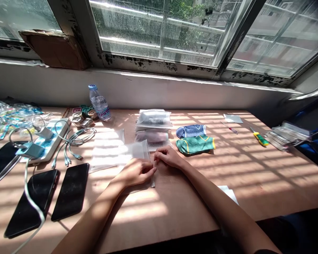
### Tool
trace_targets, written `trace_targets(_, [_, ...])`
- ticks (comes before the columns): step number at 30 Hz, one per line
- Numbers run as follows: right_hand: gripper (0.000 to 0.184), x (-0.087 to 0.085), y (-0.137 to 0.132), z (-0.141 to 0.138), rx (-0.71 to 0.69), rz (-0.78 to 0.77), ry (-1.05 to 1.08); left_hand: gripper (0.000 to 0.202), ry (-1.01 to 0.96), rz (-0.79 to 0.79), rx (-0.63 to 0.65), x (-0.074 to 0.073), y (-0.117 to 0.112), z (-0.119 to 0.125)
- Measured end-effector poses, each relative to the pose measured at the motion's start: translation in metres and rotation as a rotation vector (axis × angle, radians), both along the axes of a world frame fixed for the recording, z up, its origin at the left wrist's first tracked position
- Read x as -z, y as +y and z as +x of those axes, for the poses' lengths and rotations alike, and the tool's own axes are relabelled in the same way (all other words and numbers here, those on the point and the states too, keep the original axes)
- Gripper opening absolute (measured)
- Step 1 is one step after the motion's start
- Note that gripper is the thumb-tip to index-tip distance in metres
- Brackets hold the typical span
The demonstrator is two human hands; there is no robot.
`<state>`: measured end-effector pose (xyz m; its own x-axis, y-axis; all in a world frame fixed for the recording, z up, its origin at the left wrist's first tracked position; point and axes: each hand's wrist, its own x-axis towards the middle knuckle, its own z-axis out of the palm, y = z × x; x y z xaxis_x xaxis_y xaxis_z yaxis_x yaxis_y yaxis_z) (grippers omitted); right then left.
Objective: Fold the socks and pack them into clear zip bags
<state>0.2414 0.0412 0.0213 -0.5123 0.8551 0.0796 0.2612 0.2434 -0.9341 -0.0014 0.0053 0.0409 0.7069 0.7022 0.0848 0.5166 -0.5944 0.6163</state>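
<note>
A frosted plastic zip bag [135, 149] lies on the table under my left hand [136, 172], whose fingers are curled closed at its right edge. Facing it, my right hand [168, 157] is also closed, fingertips together at that same edge; the exact grip is partly hidden. More frosted bags [104, 150] lie flat to the left. Beyond my hands is a stack of filled bags [153, 119] with printed text. To the right of the stack lie folded blue socks [191, 131] and folded green socks [195, 145] with yellow trim.
Left are two dark phones [71, 192] [33, 203], a power strip [51, 141], cables [76, 139], a water bottle [100, 103] and clear packets [10, 118]. Right are a small screwdriver [230, 128], a green-yellow handled tool [260, 138], clear cases [288, 135] and white paper [228, 193].
</note>
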Motion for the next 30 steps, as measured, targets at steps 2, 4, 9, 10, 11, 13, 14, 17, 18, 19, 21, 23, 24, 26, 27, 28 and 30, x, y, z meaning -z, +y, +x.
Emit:
trace_targets(2, [0.029,-0.001,0.000,-0.001,0.023,-0.007,-0.012,0.041,-0.024,-0.012,-0.028,0.003,0.000,0.001])
trace_targets(4, [0.031,-0.002,-0.001,-0.003,0.035,-0.030,-0.011,0.044,-0.052,0.022,-0.080,0.006,0.002,-0.001])
trace_targets(9, [0.024,-0.002,-0.001,-0.005,0.081,-0.134,-0.002,0.048,0.013,0.111,-0.210,0.012,0.011,-0.012])
trace_targets(10, [0.023,-0.003,0.000,-0.005,0.092,-0.147,0.001,0.047,0.022,0.107,-0.217,0.012,0.013,-0.013])
trace_targets(11, [0.023,-0.004,0.001,-0.004,0.100,-0.156,0.008,0.046,0.026,0.100,-0.215,0.013,0.014,-0.014])
trace_targets(13, [0.025,-0.008,0.005,0.000,0.111,-0.162,0.031,0.046,0.030,0.082,-0.206,0.014,0.015,-0.014])
trace_targets(14, [0.027,-0.012,0.007,0.002,0.118,-0.155,0.047,0.046,0.035,0.080,-0.205,0.014,0.016,-0.014])
trace_targets(17, [0.031,-0.034,0.014,0.009,0.155,-0.080,0.111,0.046,0.040,0.086,-0.198,0.013,0.015,-0.012])
trace_targets(18, [0.033,-0.043,0.017,0.011,0.171,-0.050,0.137,0.046,0.034,0.089,-0.190,0.013,0.015,-0.011])
trace_targets(19, [0.034,-0.053,0.019,0.013,0.190,-0.018,0.163,0.046,0.028,0.094,-0.184,0.012,0.015,-0.010])
trace_targets(21, [0.034,-0.072,0.023,0.018,0.206,0.030,0.171,0.045,0.016,0.099,-0.187,0.010,0.014,-0.009])
trace_targets(23, [0.035,-0.088,0.026,0.024,0.216,0.061,0.134,0.045,0.008,0.097,-0.205,0.008,0.014,-0.009])
trace_targets(24, [0.036,-0.093,0.026,0.029,0.233,0.071,0.106,0.045,0.000,0.094,-0.211,0.007,0.014,-0.009])
trace_targets(26, [0.035,-0.096,0.024,0.044,0.318,0.081,0.017,0.045,-0.019,0.088,-0.215,0.007,0.014,-0.009])
trace_targets(27, [0.033,-0.095,0.022,0.053,0.391,0.086,-0.052,0.045,-0.027,0.083,-0.213,0.008,0.014,-0.009])
trace_targets(28, [0.030,-0.091,0.019,0.062,0.479,0.104,-0.141,0.044,-0.035,0.077,-0.211,0.008,0.014,-0.010])
trace_targets(30, [0.026,-0.080,0.011,0.081,0.646,0.173,-0.387,0.044,-0.049,0.059,-0.208,0.010,0.015,-0.010])
